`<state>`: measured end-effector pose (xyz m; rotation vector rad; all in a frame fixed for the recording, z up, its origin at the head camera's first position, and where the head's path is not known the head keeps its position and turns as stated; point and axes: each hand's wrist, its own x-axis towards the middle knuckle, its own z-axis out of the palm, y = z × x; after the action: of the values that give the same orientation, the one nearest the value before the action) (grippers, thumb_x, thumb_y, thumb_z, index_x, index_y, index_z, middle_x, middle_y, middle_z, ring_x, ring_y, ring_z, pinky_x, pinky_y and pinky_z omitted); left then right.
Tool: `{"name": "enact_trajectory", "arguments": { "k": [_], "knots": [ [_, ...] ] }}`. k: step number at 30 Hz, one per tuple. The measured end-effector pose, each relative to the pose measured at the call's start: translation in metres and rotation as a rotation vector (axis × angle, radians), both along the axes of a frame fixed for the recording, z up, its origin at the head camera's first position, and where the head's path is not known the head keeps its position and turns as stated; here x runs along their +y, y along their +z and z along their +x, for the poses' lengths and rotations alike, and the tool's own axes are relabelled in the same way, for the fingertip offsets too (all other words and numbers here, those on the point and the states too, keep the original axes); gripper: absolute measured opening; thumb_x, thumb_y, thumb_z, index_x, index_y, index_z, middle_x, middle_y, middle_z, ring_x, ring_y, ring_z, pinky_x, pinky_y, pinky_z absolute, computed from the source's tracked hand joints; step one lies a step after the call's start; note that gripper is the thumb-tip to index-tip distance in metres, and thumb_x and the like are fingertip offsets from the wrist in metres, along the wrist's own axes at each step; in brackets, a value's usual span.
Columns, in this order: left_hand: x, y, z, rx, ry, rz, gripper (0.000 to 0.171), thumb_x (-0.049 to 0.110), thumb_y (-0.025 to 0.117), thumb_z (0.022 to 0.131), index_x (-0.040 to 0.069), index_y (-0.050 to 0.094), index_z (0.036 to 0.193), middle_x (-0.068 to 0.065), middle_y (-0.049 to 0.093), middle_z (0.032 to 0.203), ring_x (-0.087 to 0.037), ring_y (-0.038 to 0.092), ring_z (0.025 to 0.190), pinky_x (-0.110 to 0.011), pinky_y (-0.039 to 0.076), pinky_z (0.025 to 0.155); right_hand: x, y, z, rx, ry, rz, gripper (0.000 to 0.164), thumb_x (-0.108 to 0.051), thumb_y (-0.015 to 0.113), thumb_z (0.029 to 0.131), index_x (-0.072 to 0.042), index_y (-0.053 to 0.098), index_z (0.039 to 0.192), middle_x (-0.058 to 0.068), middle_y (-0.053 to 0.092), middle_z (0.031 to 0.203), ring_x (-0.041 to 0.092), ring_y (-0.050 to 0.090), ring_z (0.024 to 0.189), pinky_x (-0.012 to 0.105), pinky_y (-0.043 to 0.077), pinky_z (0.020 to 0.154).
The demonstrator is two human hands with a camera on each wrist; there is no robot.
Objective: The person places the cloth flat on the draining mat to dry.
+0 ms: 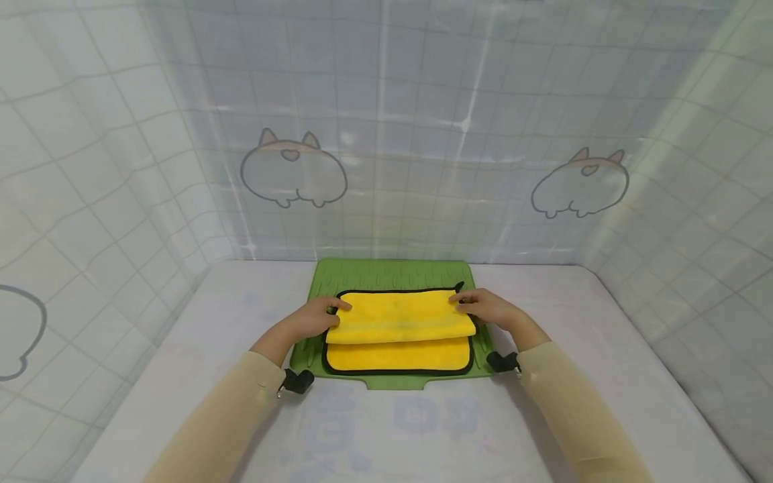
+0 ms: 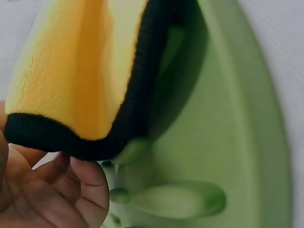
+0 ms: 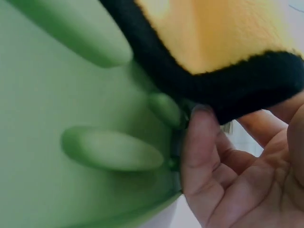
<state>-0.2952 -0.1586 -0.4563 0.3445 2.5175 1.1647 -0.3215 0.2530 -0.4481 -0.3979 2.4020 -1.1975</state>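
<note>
A yellow cleaning cloth (image 1: 398, 356) with black edging lies on a green ribbed mat (image 1: 392, 272), its upper layer folded over so that a yellow strip shows below. At the cloth's left side, my left hand (image 1: 313, 316) pinches the folded layer; in the left wrist view, fingers (image 2: 90, 185) curl beneath the black border. My right hand (image 1: 488, 307) pinches the opposite side, where a fingertip (image 3: 200, 137) meets the black edge in the right wrist view. A small black loop sticks out near the cloth's upper right corner.
The mat lies on a white table (image 1: 386, 443) with faint printing and has a tab at its near edge. Behind and on both sides hang pale gridded curtains (image 1: 417, 87) with cartoon animal drawings. Black wrist mounts (image 1: 298, 382) sit at both cuffs.
</note>
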Motion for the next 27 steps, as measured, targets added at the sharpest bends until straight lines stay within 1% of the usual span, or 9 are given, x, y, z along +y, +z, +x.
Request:
{"name": "enact_trajectory", "arguments": {
  "k": [2,4,7,9,13,16,22,24,27],
  "knots": [
    [-0.001,0.0,0.0,-0.002,-0.004,0.004,0.046,0.001,0.05,0.093,0.009,0.062,0.137,-0.02,0.047,0.149,-0.014,0.017,0.051,-0.028,0.026,0.05,-0.001,-0.001,-0.001,0.018,-0.006,0.011,0.039,-0.02,0.055,0.105,-0.001,0.058,0.138,0.015,0.063,0.125,0.016,0.035,0.059,0.03,0.036,0.057],
    [-0.001,0.001,0.0,0.0,-0.009,0.004,0.045,0.001,0.05,0.094,0.009,0.062,0.136,-0.02,0.048,0.149,-0.014,0.018,0.051,-0.028,0.026,0.05,-0.001,-0.003,-0.002,0.037,-0.014,0.02,0.038,-0.021,0.057,0.104,-0.002,0.061,0.136,0.017,0.062,0.131,0.016,0.046,0.069,0.031,0.042,0.061],
    [-0.003,0.001,-0.001,0.006,-0.014,0.01,0.046,0.001,0.05,0.094,0.008,0.06,0.138,-0.021,0.046,0.15,-0.013,0.018,0.049,-0.027,0.027,0.049,0.001,-0.006,-0.005,0.069,-0.03,0.018,0.037,-0.022,0.062,0.101,-0.003,0.064,0.133,0.017,0.061,0.132,0.02,0.056,0.086,0.033,0.049,0.068],
    [-0.004,0.002,-0.001,0.009,-0.008,0.014,0.046,0.002,0.051,0.095,0.008,0.058,0.14,-0.021,0.044,0.151,-0.013,0.019,0.049,-0.026,0.028,0.048,0.003,-0.006,-0.006,0.106,-0.043,0.008,0.036,-0.021,0.065,0.099,-0.003,0.065,0.131,0.018,0.061,0.131,0.021,0.059,0.093,0.034,0.052,0.073],
    [-0.003,0.009,-0.002,0.029,0.002,0.016,0.047,0.005,0.05,0.097,0.012,0.055,0.144,-0.022,0.039,0.154,-0.012,0.022,0.047,-0.026,0.031,0.046,0.004,-0.003,-0.005,0.191,-0.076,-0.014,0.034,-0.016,0.069,0.097,-0.003,0.067,0.128,0.018,0.062,0.126,0.023,0.059,0.093,0.034,0.053,0.078],
    [-0.001,0.014,-0.005,0.057,0.012,0.012,0.047,0.007,0.05,0.099,0.015,0.054,0.145,-0.021,0.039,0.154,-0.012,0.023,0.045,-0.026,0.032,0.045,0.004,0.001,-0.007,0.228,-0.099,-0.019,0.034,-0.015,0.069,0.096,-0.004,0.068,0.128,0.017,0.062,0.124,0.024,0.06,0.095,0.034,0.054,0.079],
    [0.004,0.021,-0.015,0.14,0.043,-0.016,0.044,0.008,0.048,0.102,0.014,0.053,0.145,-0.019,0.036,0.156,-0.012,0.028,0.043,-0.026,0.036,0.045,0.003,0.006,-0.014,0.259,-0.151,0.009,0.035,-0.019,0.069,0.097,-0.007,0.067,0.13,0.016,0.062,0.122,0.026,0.062,0.094,0.037,0.054,0.078],
    [0.006,0.022,-0.018,0.172,0.056,-0.034,0.043,0.008,0.048,0.103,0.013,0.053,0.146,-0.019,0.034,0.157,-0.012,0.03,0.043,-0.027,0.038,0.046,0.003,0.007,-0.017,0.266,-0.174,0.02,0.035,-0.018,0.069,0.097,-0.009,0.067,0.13,0.015,0.062,0.123,0.027,0.062,0.095,0.037,0.054,0.079],
    [0.009,0.022,-0.024,0.198,0.085,-0.05,0.043,0.009,0.048,0.104,0.015,0.052,0.146,-0.018,0.033,0.158,-0.015,0.033,0.045,-0.028,0.041,0.047,0.002,0.009,-0.021,0.277,-0.188,0.025,0.037,-0.017,0.068,0.097,-0.008,0.065,0.133,0.016,0.06,0.127,0.03,0.062,0.1,0.039,0.055,0.083]
  ]
}}
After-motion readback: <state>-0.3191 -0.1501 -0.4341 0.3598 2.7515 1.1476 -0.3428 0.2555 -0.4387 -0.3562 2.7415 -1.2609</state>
